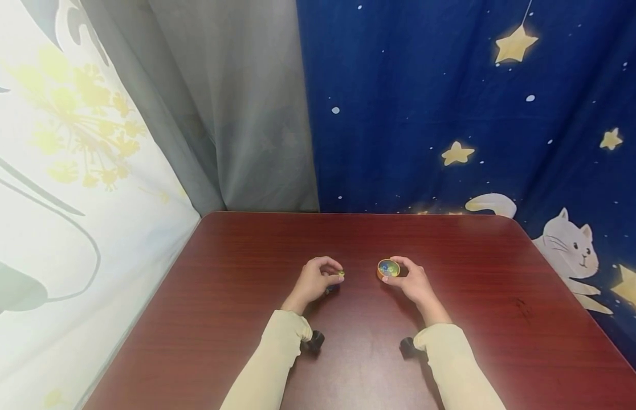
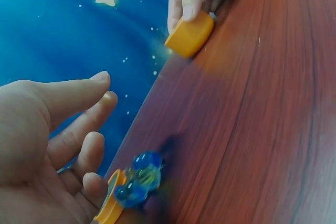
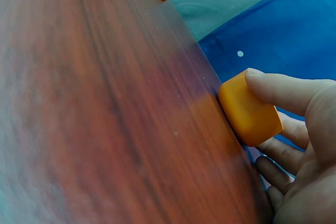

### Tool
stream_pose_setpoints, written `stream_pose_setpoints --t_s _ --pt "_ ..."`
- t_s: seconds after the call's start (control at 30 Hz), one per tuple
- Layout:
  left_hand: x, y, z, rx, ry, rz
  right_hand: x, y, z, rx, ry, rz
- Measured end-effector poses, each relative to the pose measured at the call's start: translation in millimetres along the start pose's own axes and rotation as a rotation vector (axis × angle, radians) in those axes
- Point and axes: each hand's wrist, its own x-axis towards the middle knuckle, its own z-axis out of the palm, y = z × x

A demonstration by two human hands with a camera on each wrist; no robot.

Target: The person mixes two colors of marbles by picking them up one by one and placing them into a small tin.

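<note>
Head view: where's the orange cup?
The orange cup is below and right of centre in the head view, gripped by the right hand, opposite the left hand.

Sheen meeting matt cloth
The reddish-brown wood-grained table (image 1: 361, 319) is softly shining; the rounded orange plastic cup (image 3: 249, 111) is looking smooth; the translucent blue balls (image 2: 147, 159) are gleaming like glass; the navy star-printed cloth curtain (image 1: 400, 97) is looking matt.

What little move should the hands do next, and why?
Probably ease the left hand toward the orange cup. A yellow-green bit shows at that hand's fingertips, though I can't tell whether they pinch it. The right hand grips the cup, whose open top shows blue and green bits inside.
</note>
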Motion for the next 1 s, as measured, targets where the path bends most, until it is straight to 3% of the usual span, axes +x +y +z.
stream_pose_setpoints --t_s 0.3,0.57,0.77,1.0 --pt "5.0 7.2 21.7 -0.152 -0.002 -0.022 0 0 -0.3 0.003 0.008 -0.023" --pt "10.5 11.2 40.7 -0.214 0.052 -0.046 1 0 -0.4 -0.019 0.024 -0.034" --pt "10.4 10.1 52.0 -0.233 0.102 -0.063 -1 -1 1.3 -0.005 0.008 -0.016" --pt "10.6 13.4 53.0 -0.22 0.122 -0.051 -2 -2 1.2 0.008 0.008 -0.018"
